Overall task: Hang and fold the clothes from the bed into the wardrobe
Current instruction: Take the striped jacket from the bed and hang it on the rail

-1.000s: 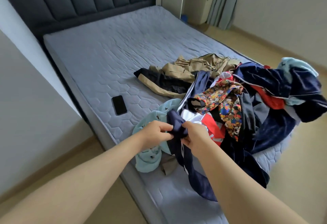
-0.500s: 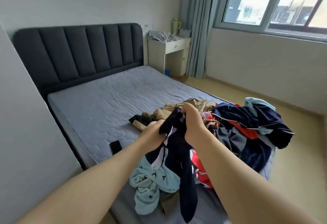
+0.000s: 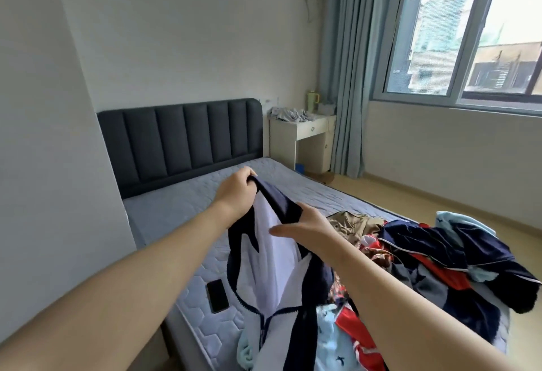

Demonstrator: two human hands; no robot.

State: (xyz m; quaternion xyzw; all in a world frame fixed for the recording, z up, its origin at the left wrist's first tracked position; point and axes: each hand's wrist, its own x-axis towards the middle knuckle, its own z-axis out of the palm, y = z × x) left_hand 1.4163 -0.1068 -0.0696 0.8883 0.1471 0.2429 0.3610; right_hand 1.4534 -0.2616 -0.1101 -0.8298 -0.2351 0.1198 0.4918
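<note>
Nearest to you, the lower part of the navy and white jacket (image 3: 281,256) hung down over the near edge of the bed (image 3: 181,209), with the white lining turned to you. Under it a light blue garment (image 3: 331,338) lay on the mattress, and a black phone (image 3: 217,296) lay just to the left, apart from the clothes.

A little farther, both hands held the jacket up by its top edge. Your left hand (image 3: 234,191) was clenched around the navy cloth and was the higher of the two. Your right hand (image 3: 311,228) grasped the same edge lower and to the right, with the thumb laid over the lining and the fingers hidden behind the cloth.

To the right, the pile of clothes (image 3: 434,262) lay on the bed, with a khaki garment (image 3: 349,222) at its far side. Beyond were the dark headboard (image 3: 181,139), a white bedside table (image 3: 302,136) and the window (image 3: 469,33). The wardrobe was not in view.

I judge that you were taking one garment out of the pile and opening it to find the collar and shoulders. The next move called for spreading your hands apart so that the jacket hung straight, and then turning to the wardrobe for a hanger. The hem was close to the other pieces and could drag them, so it needed to be lifted free first
</note>
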